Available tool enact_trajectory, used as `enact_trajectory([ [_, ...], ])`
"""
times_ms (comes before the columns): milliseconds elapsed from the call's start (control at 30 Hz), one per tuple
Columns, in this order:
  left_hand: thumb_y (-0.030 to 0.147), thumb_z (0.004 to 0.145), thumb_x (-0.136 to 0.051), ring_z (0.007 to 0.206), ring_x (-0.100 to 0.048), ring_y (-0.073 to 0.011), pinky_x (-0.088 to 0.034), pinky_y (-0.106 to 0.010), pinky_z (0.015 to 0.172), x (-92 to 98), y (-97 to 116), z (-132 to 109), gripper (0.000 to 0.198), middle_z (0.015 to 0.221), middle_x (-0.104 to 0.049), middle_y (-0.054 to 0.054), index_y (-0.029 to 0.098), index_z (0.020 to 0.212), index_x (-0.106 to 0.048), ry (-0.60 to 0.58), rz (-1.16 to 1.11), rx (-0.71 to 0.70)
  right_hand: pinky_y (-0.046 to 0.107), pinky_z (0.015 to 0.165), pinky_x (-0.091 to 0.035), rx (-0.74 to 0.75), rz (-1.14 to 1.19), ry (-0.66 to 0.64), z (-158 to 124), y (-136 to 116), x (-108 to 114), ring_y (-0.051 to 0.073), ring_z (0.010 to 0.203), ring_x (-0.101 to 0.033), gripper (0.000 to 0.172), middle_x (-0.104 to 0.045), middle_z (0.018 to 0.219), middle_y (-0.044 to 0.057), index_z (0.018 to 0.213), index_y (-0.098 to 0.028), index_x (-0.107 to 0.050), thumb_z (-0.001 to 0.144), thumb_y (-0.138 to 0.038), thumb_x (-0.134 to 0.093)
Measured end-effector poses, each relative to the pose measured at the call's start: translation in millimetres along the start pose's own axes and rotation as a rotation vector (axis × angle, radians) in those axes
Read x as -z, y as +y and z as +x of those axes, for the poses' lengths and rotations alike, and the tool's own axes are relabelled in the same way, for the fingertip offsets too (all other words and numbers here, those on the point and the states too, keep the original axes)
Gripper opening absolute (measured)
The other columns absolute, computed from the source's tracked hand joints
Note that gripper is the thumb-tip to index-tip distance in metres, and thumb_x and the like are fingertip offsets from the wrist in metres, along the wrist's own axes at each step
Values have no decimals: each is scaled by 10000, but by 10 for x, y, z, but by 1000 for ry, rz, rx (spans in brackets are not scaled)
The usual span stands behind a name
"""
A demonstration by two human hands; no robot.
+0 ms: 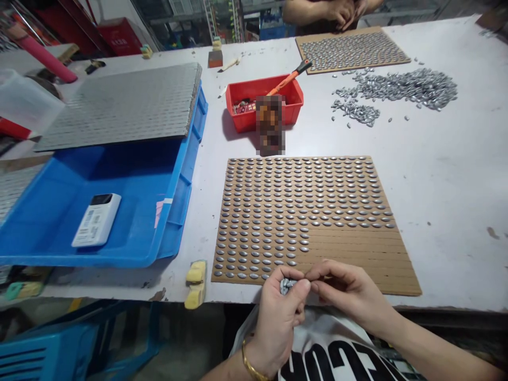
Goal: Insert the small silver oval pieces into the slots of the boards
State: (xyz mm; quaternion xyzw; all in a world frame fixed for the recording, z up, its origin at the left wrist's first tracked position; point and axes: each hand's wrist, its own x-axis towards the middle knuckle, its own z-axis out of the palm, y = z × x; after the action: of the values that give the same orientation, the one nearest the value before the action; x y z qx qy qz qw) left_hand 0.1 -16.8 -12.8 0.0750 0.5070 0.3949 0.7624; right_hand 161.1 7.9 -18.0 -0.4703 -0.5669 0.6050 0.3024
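Note:
My left hand (278, 309) is curled closed around several small silver almond-shaped metal pieces (286, 286), which show between thumb and forefinger. My right hand (349, 293) is in a pinch, its fingertips meeting the left thumb and forefinger; whatever lies between them is too small to make out. Both hands are over the near edge of a brown cardboard board (357, 259) with slotted lines. Rows of the same silver pieces stand in the board across its far part and left side. Its near right part is bare cardboard.
Loose silver pieces (413, 87) lie heaped at the far right, near another person's hands (343, 13) and a second filled board (353, 50). A red bin (264, 106) holds an orange-handled tool. On the left stands a blue crate (130, 256) with a white device (97, 219). A yellow clamp (196, 284) grips the table edge.

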Motion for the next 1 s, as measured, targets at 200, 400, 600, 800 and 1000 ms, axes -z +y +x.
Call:
enact_trajectory([
  [200, 352, 850, -510, 467, -421, -69, -210, -173, 371, 44, 131, -20, 285, 704, -572, -7, 166, 1064, -534, 62, -186, -48, 260, 671, -517, 483, -702, 122, 125, 261, 153, 160, 806, -616, 243, -656, 946, 89, 1058, -197, -646, 923, -129, -455],
  [400, 329, 869, -545, 487, -428, -57, -195, -148, 383, 44, 97, -45, 156, 724, -588, 7, 213, 945, -475, 26, -110, -24, 284, 686, -517, 555, -983, 57, 189, 378, 151, 191, 833, -597, 276, -637, 948, 106, 1109, -170, -632, 913, -107, -447],
  [600, 409, 852, -607, 469, -379, -32, -169, -146, 385, 45, 73, -44, 249, 678, -546, 30, 202, 882, -471, -17, -58, 35, 294, 680, -521, 522, -1026, 10, 205, 346, 157, 204, 837, -584, 230, -622, 936, 114, 1037, -159, -646, 902, -121, -464],
  [800, 387, 820, -658, 474, -357, -22, -158, -147, 386, 66, 41, -15, 262, 670, -513, 37, 183, 897, -514, -16, -105, 32, 264, 719, -538, 429, -635, -16, 144, 76, 126, 162, 846, -628, 257, -640, 977, 87, 1130, -201, -592, 920, -130, -462],
  [1000, 412, 823, -648, 444, -323, -14, -145, -148, 374, 10, 16, -21, 280, 622, -457, 61, 177, 828, -494, -26, -60, 56, 298, 765, -538, 716, -636, -61, 18, -33, 48, 181, 923, -617, 308, -639, 1025, 116, 1181, -180, -574, 911, -79, -464],
])
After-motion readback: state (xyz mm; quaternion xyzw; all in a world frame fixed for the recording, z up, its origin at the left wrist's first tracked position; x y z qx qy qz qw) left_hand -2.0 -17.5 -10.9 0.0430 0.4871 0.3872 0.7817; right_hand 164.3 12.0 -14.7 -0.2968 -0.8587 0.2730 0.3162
